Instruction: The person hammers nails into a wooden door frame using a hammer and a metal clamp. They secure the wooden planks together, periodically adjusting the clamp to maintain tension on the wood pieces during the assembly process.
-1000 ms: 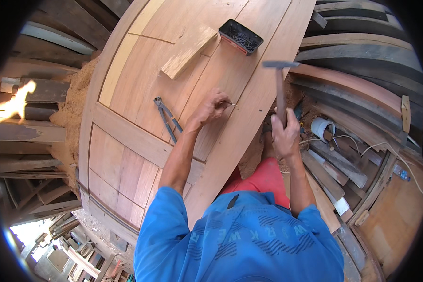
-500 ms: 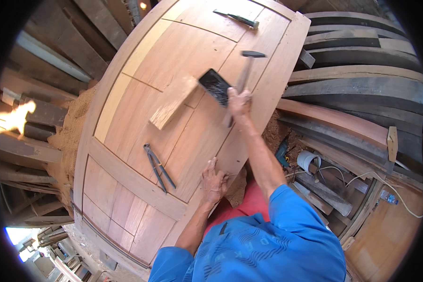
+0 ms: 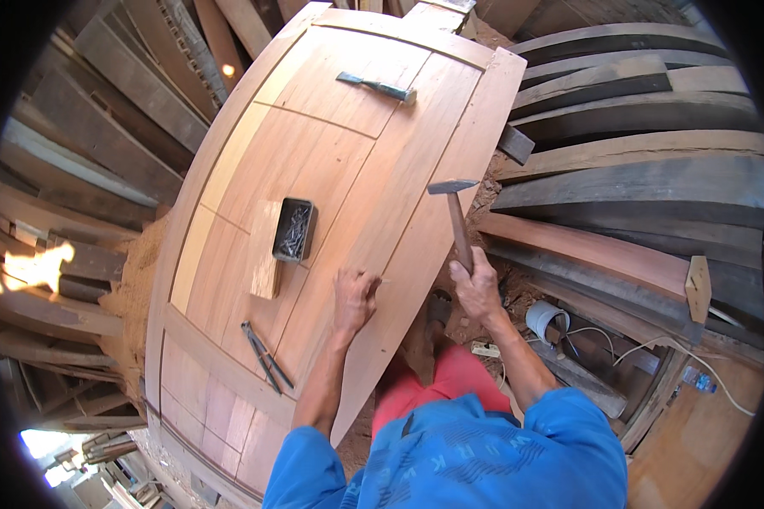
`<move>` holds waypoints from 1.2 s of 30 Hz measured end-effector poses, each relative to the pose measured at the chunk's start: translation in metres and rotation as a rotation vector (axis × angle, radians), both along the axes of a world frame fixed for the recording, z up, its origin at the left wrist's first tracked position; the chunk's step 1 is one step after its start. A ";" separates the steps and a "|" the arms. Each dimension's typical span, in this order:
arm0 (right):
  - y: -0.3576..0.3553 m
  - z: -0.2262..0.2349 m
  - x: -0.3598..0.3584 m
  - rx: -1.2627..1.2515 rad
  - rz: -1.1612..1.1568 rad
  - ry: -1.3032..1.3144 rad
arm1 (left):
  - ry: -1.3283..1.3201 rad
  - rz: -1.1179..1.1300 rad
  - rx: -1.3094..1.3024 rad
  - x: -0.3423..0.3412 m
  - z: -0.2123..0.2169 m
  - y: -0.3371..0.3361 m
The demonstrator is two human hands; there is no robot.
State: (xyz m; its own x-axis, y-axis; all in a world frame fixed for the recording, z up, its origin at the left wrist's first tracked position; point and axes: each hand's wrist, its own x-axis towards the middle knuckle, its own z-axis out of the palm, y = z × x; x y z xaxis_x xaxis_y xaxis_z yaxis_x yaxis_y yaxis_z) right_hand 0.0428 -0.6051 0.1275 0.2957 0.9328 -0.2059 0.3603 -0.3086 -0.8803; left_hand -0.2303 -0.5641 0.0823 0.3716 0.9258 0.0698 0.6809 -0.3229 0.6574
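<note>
My right hand [image 3: 477, 284] is wrapped round the wooden handle of a hammer [image 3: 459, 222], raised off the right edge of a panelled wooden door [image 3: 348, 170]. Over the door's near right side, my left hand [image 3: 356, 299] is closed, its fingertips pinching a thin, light sliver that looks like a nail [image 3: 385, 281]. Left of that hand, a dark open box [image 3: 311, 227] of nails [image 3: 294, 236] sits against a pale wood block [image 3: 265, 270]. Pincers [image 3: 265, 360] lie nearer me, their handles toward me. Farther up the door rests a chisel [image 3: 377, 87].
Stacked boards [image 3: 628, 153] crowd the right side, and more timber [image 3: 85, 110] leans at the left beside sawdust [image 3: 140, 280]. A white pot [image 3: 547, 321], a pale cable [image 3: 696, 352] and a plastic bottle [image 3: 699, 379] lie low on the right.
The nail box now rests beside the wood block, away from my right hand. My right hand has drawn back with the hammer. My left hand, flat on the door before, has lifted and closed.
</note>
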 end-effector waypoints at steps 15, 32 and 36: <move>-0.062 0.016 -0.001 -0.046 -0.280 0.249 | -0.114 -0.382 0.042 0.053 -0.066 0.143; -0.039 0.009 -0.029 0.011 -0.041 -0.189 | -0.116 -0.521 0.020 0.052 -0.062 0.167; -0.027 0.013 -0.033 0.032 0.014 -0.188 | -0.098 -0.536 0.003 0.052 -0.059 0.167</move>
State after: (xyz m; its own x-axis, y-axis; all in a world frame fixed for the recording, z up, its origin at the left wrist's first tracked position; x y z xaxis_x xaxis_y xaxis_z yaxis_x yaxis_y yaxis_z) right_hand 0.0095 -0.6321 0.1410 0.3133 0.9423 -0.1180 0.5233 -0.2750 -0.8066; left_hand -0.1782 -0.3974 0.0230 0.7831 0.6082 0.1300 0.3562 -0.6099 0.7079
